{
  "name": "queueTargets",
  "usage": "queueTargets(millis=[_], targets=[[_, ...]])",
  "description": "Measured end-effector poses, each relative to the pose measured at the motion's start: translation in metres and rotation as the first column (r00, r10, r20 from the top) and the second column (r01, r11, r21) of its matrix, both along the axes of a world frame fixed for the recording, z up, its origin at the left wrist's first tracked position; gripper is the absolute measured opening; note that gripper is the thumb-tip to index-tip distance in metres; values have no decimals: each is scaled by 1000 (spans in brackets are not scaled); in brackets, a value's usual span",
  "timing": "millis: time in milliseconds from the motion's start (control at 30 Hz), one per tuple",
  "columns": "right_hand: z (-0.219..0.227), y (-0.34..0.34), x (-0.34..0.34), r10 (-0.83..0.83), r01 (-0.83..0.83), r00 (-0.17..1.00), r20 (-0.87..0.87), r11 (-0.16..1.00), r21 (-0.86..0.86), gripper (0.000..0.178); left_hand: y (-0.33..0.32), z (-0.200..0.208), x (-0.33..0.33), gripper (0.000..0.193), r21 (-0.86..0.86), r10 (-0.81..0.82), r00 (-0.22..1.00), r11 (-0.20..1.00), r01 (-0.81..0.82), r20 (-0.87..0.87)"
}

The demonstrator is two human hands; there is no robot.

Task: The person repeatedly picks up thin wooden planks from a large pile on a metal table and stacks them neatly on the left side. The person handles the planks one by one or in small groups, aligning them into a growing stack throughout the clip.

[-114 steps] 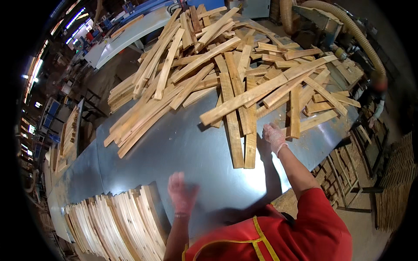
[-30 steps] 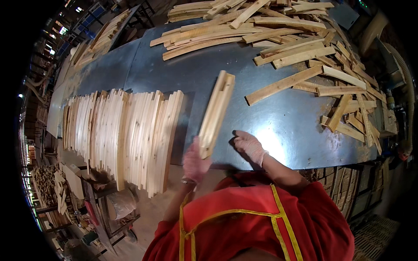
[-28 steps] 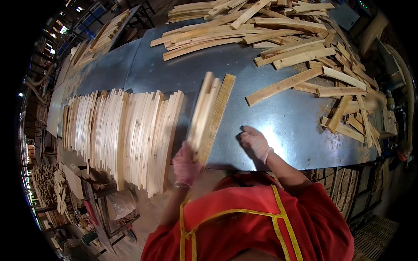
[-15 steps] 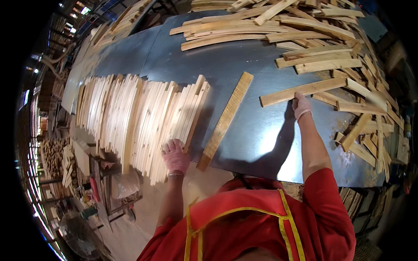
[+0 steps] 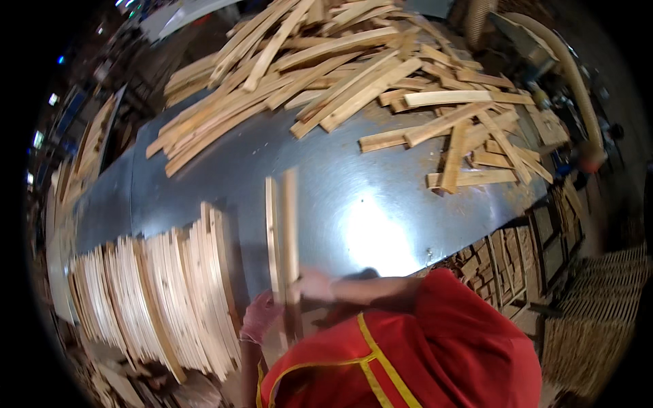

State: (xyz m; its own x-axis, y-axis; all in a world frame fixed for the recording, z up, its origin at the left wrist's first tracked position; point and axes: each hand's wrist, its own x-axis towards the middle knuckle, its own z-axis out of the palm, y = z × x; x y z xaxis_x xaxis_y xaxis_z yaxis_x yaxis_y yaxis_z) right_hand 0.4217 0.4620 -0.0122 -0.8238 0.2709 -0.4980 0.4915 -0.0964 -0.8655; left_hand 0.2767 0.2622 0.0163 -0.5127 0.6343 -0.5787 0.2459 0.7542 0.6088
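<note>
Two narrow wooden slats [image 5: 281, 234] stand on edge side by side on the grey metal table [image 5: 367, 204], running away from me. My right hand [image 5: 314, 284] grips their near ends. My left hand [image 5: 260, 318], in a pink glove, rests at the near ends too, just left of the slats. To the left, a row of several slats [image 5: 163, 292] stands packed on edge along the table's near side.
A big loose heap of wooden slats [image 5: 354, 75] covers the table's far and right parts. A hose [image 5: 571, 81] curves along the far right. Wooden crates [image 5: 530, 251] sit below the table's right edge. My red vest fills the lower middle.
My right hand came back from the heap on the right to the near edge. Two slats now stand on edge in front of me. The view has swung right.
</note>
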Motion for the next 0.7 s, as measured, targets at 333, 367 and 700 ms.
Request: queueTargets(millis=[333,367,700], targets=[[39,95,43,66,97,972,-225,762,641,48,-12,7,16,55,-160,-93,705,987,-29,-703],[23,122,62,-71,242,962,-265,673,699,40,-32,4,12,51,-122,-63,638,991,-48,-767],[62,373,256,-947,581,315,-59,143,801,62,55,8,-2,67,-20,-56,573,997,69,-818]])
